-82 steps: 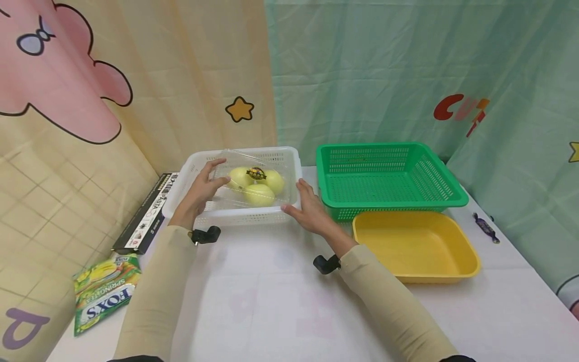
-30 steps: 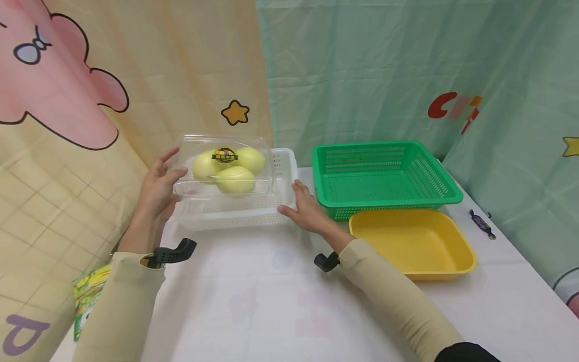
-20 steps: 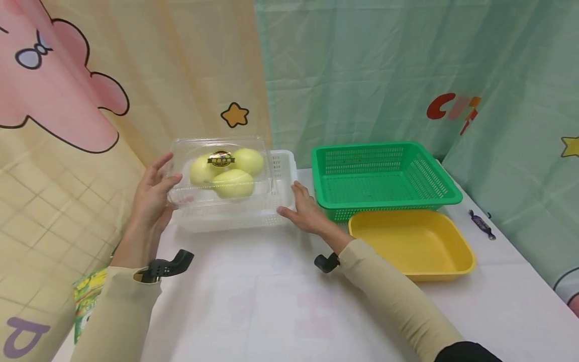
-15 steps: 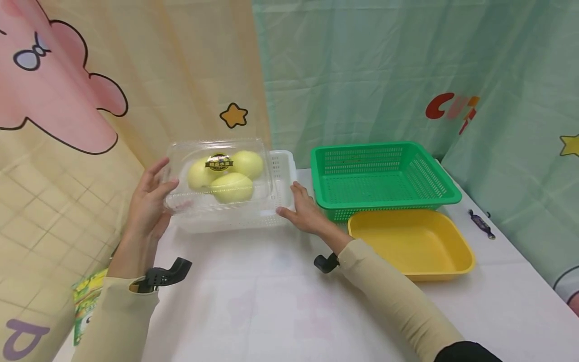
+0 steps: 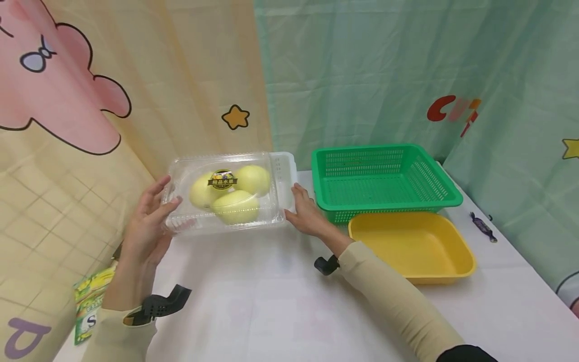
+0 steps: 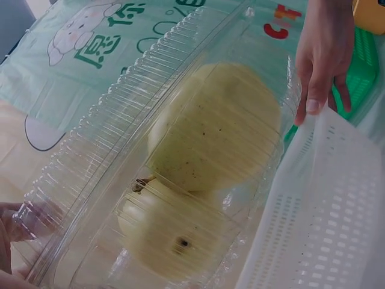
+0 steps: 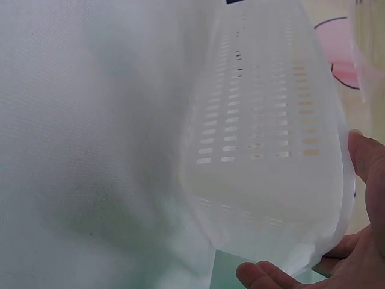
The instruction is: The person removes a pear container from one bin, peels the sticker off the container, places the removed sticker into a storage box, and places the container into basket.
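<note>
My left hand [image 5: 166, 197] grips the left end of a clear plastic clamshell box [image 5: 226, 193] that holds three pale yellow-green fruits [image 5: 235, 206] under a dark round label. The box hangs just above the table, in front of a white perforated basket [image 5: 284, 168] and hiding most of it. In the left wrist view the box [image 6: 180, 150] fills the frame, with my fingertips [image 6: 12, 235] at its lower left. My right hand [image 5: 300, 211] rests with straight fingers against the white basket's right front corner [image 7: 271, 138].
A green perforated basket [image 5: 384, 178] stands at the back right, with a yellow tray [image 5: 411, 246] in front of it. A wrapped candy [image 5: 483, 226] lies far right. A green sweets packet [image 5: 88, 301] lies at the table's left edge. Cloth curtains close off the back and sides.
My left hand lifted the fruit box out of the white basket, carried it left, then lowered it in front of the basket. The right hand stayed on the basket's corner.
</note>
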Tool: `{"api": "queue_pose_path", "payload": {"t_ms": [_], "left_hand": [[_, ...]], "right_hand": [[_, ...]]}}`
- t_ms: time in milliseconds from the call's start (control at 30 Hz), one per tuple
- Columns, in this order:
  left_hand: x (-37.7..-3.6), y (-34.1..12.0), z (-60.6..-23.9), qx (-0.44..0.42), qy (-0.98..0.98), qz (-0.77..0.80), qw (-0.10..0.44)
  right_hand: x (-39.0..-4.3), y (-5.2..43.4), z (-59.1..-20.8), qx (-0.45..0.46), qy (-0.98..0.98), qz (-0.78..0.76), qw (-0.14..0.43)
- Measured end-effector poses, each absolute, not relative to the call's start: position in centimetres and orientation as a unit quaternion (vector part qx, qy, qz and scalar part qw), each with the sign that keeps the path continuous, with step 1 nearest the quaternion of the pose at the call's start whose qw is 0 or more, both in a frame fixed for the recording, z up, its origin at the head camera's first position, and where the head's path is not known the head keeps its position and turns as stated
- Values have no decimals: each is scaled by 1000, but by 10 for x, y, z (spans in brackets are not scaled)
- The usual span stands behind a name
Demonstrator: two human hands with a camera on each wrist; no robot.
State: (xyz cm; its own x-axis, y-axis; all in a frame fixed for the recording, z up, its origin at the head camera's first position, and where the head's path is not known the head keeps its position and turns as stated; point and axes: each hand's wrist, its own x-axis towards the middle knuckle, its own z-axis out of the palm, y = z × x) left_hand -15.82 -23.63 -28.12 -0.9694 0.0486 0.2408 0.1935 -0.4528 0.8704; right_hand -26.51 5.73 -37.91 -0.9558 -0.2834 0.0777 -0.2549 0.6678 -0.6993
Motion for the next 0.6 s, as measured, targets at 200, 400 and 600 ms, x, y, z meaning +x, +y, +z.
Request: {"api": "queue_pose_path", "payload": {"t_ms": [200,400,600], "left_hand": [[-141,-233,-293,-126,-538,-833,36],[-126,-229,-304,-124,-565,-815,31],[-114,-229,-315,-110,-595,-796,24]], "right_hand": [[-263,58,-381,-150,914,-376,11],[-263,61,-381,-164,919,-358,-7],[-265,60,-378,-177,919,-352,-10]]}}
